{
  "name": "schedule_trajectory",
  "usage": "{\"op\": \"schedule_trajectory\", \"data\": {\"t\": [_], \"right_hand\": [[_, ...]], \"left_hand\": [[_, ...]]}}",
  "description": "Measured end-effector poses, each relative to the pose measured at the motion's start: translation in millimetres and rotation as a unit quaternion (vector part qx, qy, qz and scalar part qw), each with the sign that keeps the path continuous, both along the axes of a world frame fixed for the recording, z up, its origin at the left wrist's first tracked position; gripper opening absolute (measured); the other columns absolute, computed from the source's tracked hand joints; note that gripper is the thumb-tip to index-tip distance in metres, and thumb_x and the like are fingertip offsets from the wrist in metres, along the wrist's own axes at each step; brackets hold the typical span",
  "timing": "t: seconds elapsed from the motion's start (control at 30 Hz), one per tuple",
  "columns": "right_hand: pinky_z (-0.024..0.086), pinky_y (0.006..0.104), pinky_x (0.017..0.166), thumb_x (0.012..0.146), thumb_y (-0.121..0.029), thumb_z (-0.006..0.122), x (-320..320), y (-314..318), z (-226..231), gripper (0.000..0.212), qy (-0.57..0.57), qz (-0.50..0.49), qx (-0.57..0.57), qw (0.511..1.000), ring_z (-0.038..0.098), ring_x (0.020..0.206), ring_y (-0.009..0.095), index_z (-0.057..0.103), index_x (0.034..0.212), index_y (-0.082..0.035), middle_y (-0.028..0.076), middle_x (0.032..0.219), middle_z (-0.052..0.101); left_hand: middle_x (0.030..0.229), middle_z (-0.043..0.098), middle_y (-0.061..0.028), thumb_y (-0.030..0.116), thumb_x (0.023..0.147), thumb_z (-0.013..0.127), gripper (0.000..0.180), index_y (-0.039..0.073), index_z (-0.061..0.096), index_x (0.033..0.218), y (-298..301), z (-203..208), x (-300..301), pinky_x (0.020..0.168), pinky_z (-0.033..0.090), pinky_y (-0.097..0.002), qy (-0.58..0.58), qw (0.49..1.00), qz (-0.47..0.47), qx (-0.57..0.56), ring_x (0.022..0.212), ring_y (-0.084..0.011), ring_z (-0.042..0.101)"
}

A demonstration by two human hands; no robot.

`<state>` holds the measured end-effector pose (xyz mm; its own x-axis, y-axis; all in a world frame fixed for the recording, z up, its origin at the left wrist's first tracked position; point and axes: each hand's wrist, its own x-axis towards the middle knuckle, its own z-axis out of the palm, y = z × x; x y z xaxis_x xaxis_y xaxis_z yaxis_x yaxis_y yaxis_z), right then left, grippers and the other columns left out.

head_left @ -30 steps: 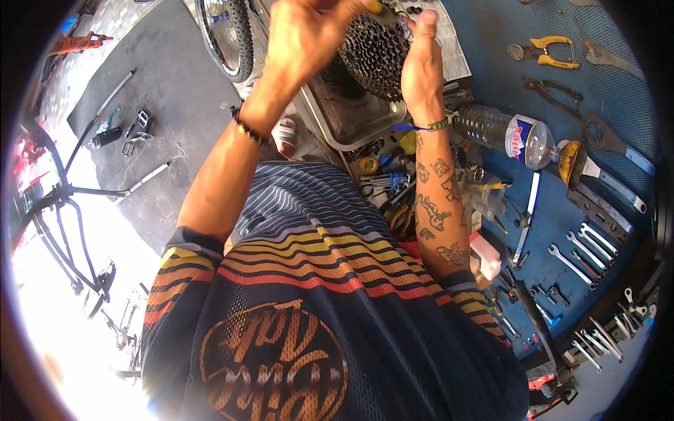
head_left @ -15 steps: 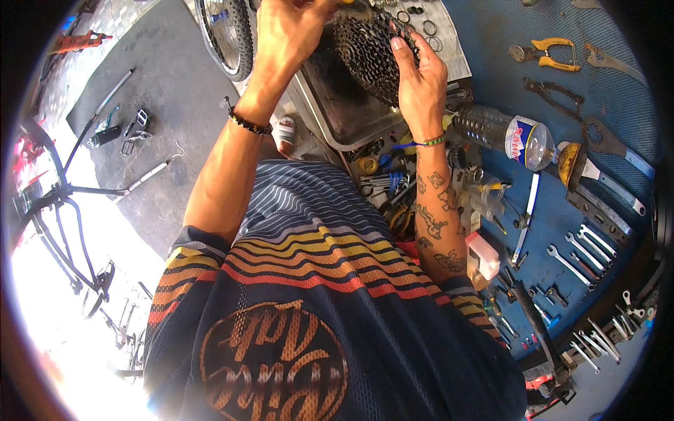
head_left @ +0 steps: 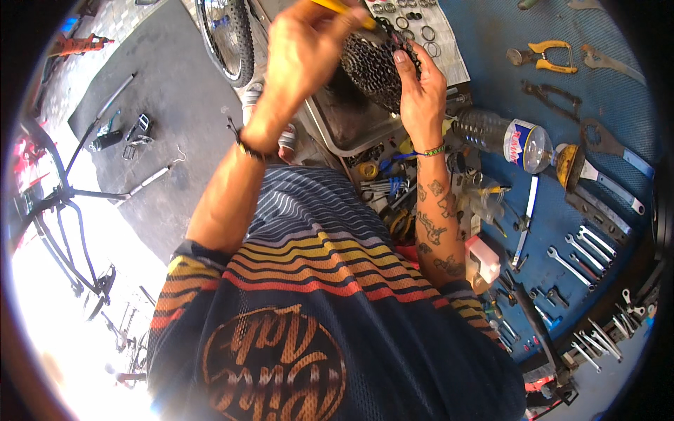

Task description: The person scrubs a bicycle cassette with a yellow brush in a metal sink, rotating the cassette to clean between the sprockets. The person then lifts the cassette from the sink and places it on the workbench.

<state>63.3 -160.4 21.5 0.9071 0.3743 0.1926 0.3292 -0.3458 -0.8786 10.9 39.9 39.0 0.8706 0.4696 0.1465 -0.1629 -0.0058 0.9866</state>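
My right hand (head_left: 423, 88) grips the edge of a dark, greasy bicycle cassette (head_left: 368, 76), thumb on its near face and fingers round the far side. The cassette is tilted up over a metal tray (head_left: 338, 150) with a dark bottom. My left hand (head_left: 305, 52) is closed round a yellow-handled brush (head_left: 335, 5), partly cut off by the upper edge. The brush's dark end meets the top of the cassette. Motion blurs the left fingers slightly.
A paper sheet (head_left: 456, 62) with several rings lies beyond the cassette. On the blue bench to the right are a plastic bottle (head_left: 491, 133), yellow-handled pliers (head_left: 553, 56) and several wrenches (head_left: 570, 268). At left are a bicycle wheel (head_left: 242, 56), a dark mat (head_left: 175, 84) and pedals (head_left: 138, 137).
My left hand has shifted right with the brush, closer over the cassette, and more of the yellow handle shows. The right hand keeps its hold, the cassette slightly lower.
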Motion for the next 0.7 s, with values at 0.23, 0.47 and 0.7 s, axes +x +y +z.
{"op": "schedule_trajectory", "data": {"t": [0.23,0.47,0.7], "right_hand": [[0.052,0.0341,0.08,0.116,-0.04,0.056,1.6,3.7,-0.1,0.052,-0.019,-0.03,-0.008,0.999,0.062,0.083,0.017,0.069,0.136,0.006,0.011,0.098,0.075],[0.052,0.0419,0.076,0.115,-0.051,0.051,2.1,11.2,6.5,0.057,-0.01,-0.059,-0.074,0.996,0.062,0.076,0.024,0.074,0.122,0.001,0.018,0.083,0.07],[0.052,0.0424,0.073,0.115,-0.046,0.052,3.6,18.7,11.3,0.05,-0.012,-0.045,-0.102,0.994,0.064,0.072,0.03,0.075,0.118,-0.001,0.02,0.083,0.071]], "left_hand": [[0.099,0.083,-0.0099,0.012,0.103,0.078,0.016,-0.001,0.076,0.11,-8.9,2.8,-5.1,0.076,0.059,-0.0295,-0.013,1.0,-0.014,0.001,0.088,-0.0151,0.076],[0.097,0.082,-0.0122,0.015,0.104,0.077,0.02,-0.002,0.075,0.114,-6.8,2.6,-9.0,0.073,0.06,-0.0301,0.033,0.996,-0.029,0.083,0.082,-0.0147,0.075],[0.097,0.082,-0.0102,0.012,0.102,0.077,0.016,-0.004,0.076,0.103,-1.1,0.0,-16.3,0.071,0.058,-0.0301,0.052,0.992,-0.014,0.114,0.083,-0.0146,0.075]]}}
